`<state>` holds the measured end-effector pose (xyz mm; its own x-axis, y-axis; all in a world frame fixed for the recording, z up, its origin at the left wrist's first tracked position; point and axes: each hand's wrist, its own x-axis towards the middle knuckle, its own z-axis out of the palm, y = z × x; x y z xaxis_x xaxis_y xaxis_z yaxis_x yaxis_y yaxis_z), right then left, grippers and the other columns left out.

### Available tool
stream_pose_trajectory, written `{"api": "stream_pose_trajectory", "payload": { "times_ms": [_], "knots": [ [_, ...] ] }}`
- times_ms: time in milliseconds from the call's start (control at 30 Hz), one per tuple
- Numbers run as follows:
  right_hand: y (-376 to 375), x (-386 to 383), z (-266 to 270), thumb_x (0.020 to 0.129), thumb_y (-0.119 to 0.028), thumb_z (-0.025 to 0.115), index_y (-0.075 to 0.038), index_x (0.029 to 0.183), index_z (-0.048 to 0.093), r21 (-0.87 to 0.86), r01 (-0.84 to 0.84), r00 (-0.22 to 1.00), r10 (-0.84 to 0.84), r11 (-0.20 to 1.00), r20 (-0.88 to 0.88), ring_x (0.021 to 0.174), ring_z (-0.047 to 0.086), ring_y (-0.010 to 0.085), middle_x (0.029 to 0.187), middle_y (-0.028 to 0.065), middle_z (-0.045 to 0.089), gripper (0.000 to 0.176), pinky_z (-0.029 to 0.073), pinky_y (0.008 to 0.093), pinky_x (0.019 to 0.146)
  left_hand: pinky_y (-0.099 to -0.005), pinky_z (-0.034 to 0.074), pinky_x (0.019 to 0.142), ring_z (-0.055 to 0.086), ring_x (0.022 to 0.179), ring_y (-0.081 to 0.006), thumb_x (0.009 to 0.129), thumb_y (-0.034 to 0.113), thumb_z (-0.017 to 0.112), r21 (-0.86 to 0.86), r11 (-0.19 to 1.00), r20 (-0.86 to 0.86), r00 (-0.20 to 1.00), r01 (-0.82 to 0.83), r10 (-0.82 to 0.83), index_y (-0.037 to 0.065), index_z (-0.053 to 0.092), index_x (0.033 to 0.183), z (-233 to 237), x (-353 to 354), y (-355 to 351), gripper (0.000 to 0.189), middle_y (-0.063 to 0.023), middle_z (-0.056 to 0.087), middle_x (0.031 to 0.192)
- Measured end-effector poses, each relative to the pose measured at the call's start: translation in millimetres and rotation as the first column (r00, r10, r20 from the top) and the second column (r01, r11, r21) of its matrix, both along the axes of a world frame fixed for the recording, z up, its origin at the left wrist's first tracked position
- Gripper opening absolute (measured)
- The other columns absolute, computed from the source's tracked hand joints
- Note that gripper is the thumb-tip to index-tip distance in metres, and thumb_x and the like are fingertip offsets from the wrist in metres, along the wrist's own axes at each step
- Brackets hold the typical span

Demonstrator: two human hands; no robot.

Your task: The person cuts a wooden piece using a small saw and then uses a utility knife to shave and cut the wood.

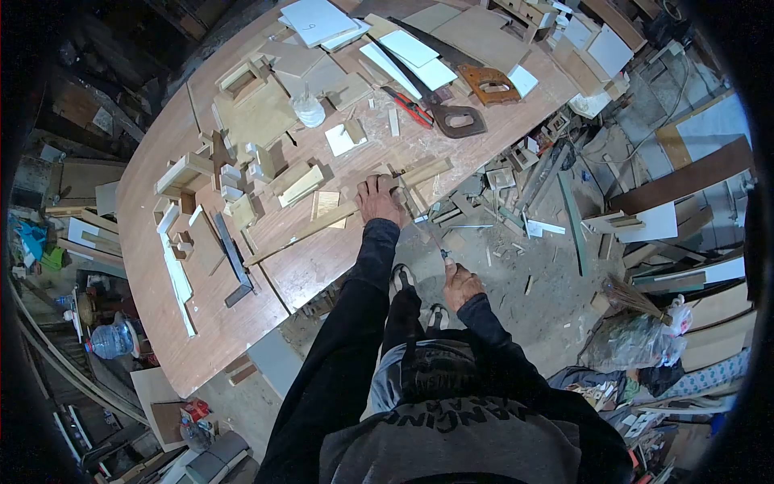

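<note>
1. Pale wood strip (310, 234) first: it's laid across the tabletop (165, 335) near its edge, with the left hand (379, 202) palm-down over it. The fingers are a bit spread, and whether the strip is actually gripped or just pressed down can't be told.

2. A slim-bladed tool (432, 235) is held in the right hand (462, 284), fist closed round the handle end, just off the table edge. Probably a small handsaw, tbh, but the teeth can't be made out.

3. Step in hand, as a best guess: the strip is being held down while it's being cut, or lined up for a cut. Blade contact can't be confirmed from up here.

4. What's called for next, imo: strip kept pinned, blade kept square, and fingers kept well clear of the cutting line.

5. Further in on the table, red-handled pliers (413, 110) have been left beside a dark-handled handsaw (459, 121), with a wooden-handled handsaw (489, 85) close by. A clear plastic container (308, 110) is stood near a white offcut (345, 139).

6. Over to the left, a dark bar (232, 256) is laid near some small wood pieces, and scraps are scattered on the floor (516, 278).
</note>
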<state>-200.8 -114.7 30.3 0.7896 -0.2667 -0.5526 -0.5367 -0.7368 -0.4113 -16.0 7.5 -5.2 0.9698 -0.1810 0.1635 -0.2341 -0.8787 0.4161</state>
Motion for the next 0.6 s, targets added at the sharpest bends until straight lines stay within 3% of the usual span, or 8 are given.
{"api": "stream_pose_trajectory", "payload": {
  "times_ms": [67, 167, 233, 333, 400, 467, 567, 600],
  "knots": [
    [-1.1, -1.3, 3.8, 0.093, -0.028, 0.03, 0.0, 0.104, 0.05, -0.033, -0.086, 0.992, 0.089, 0.996, 0.095, 0.084, 0.057, 0.0392, 0.093, 0.02, 0.058, 0.036, 0.046, 0.0474, 0.075, -0.0423, 0.03, 0.089, 0.037, 0.106, -0.0305, 0.068, 0.015, 0.062, 0.018, 1.0, 0.004, 1.0, 0.003, -0.003, 0.007, 0.052, 0.105, -3.5, 0.4, 0.9, 0.04, -0.0104, 0.043, 0.113],
    [-1.3, 11.3, -20.9, 0.092, -0.026, 0.033, -0.001, 0.101, 0.051, -0.031, -0.016, 0.992, 0.02, 0.999, 0.125, 0.082, 0.058, 0.0393, 0.09, 0.0195, 0.059, 0.032, 0.047, 0.0472, 0.073, -0.0426, 0.03, 0.09, 0.037, 0.106, -0.0309, 0.067, 0.015, 0.062, 0.031, 0.999, 0.003, 1.0, 0.008, -0.008, 0.007, 0.052, 0.106, -2.2, 1.8, 1.9, 0.04, -0.0106, 0.043, 0.113],
    [2.4, 51.3, -22.8, 0.093, -0.029, 0.031, 0.001, 0.093, 0.055, -0.099, -0.213, 0.915, 0.234, 0.972, 0.329, 0.088, 0.057, 0.0433, 0.093, 0.0267, 0.059, 0.039, 0.045, 0.0497, 0.078, -0.0428, 0.03, 0.09, 0.037, 0.106, -0.0311, 0.067, 0.015, 0.062, 0.026, 1.0, -0.007, 1.0, 0.017, -0.017, 0.007, 0.053, 0.106, 0.3, -0.7, -1.0, 0.041, -0.0107, 0.043, 0.114],
    [13.5, 104.4, -53.6, 0.091, -0.028, 0.033, 0.0, 0.093, 0.055, 0.085, -0.107, 0.947, 0.075, 0.991, 0.313, 0.089, 0.057, 0.0426, 0.091, 0.0259, 0.059, 0.036, 0.045, 0.0484, 0.077, -0.0428, 0.03, 0.09, 0.036, 0.107, -0.0314, 0.061, 0.018, 0.065, 0.017, 1.0, 0.038, 0.999, -0.024, 0.024, 0.007, 0.052, 0.107, 0.5, 0.6, -0.4, 0.049, -0.0113, 0.043, 0.115],
    [6.9, 97.9, -65.0, 0.093, -0.032, 0.029, 0.0, 0.095, 0.056, -0.143, -0.326, 0.891, 0.354, 0.934, 0.284, 0.092, 0.055, 0.0429, 0.093, 0.0265, 0.059, 0.042, 0.044, 0.0493, 0.08, -0.0426, 0.03, 0.09, 0.036, 0.107, -0.0314, 0.059, 0.018, 0.067, 0.024, 1.0, 0.034, 0.999, -0.006, 0.005, 0.007, 0.051, 0.107, 0.4, -6.3, -1.2, 0.051, -0.0111, 0.042, 0.115],
    [12.4, 66.3, -9.9, 0.094, -0.037, 0.022, 0.001, 0.101, 0.056, 0.124, -0.038, 0.968, 0.006, 0.992, 0.251, 0.095, 0.054, 0.0446, 0.098, 0.0288, 0.058, 0.051, 0.041, 0.0506, 0.084, -0.0423, 0.03, 0.091, 0.036, 0.108, -0.0313, 0.057, 0.015, 0.068, 0.033, 0.999, 0.005, 1.0, 0.024, -0.024, 0.006, 0.051, 0.107, 7.0, -3.1, 1.2, 0.054, -0.0106, 0.042, 0.115],
    [6.0, 26.4, -32.1, 0.085, -0.025, 0.041, -0.003, 0.113, 0.051, 0.014, 0.015, 0.998, -0.015, 1.0, 0.059, 0.089, 0.056, 0.0434, 0.097, 0.0253, 0.059, 0.037, 0.046, 0.0495, 0.077, -0.0419, 0.03, 0.091, 0.036, 0.108, -0.0311, 0.056, 0.014, 0.068, 0.05, 0.999, -0.018, 1.0, 0.017, -0.016, 0.006, 0.051, 0.107, -2.9, 0.9, 2.7, 0.055, -0.0108, 0.042, 0.115],
    [6.3, 31.3, -14.5, 0.09, -0.031, 0.034, -0.002, 0.112, 0.051, 0.003, -0.116, 0.98, 0.114, 0.993, 0.163, 0.091, 0.054, 0.0448, 0.1, 0.0273, 0.057, 0.04, 0.045, 0.0492, 0.079, -0.0419, 0.03, 0.091, 0.036, 0.108, -0.0311, 0.056, 0.014, 0.068, 0.056, 0.998, -0.02, 1.0, 0.018, -0.017, 0.006, 0.051, 0.107, -2.0, -0.4, 5.3, 0.055, -0.0108, 0.042, 0.115]
  ]
}}
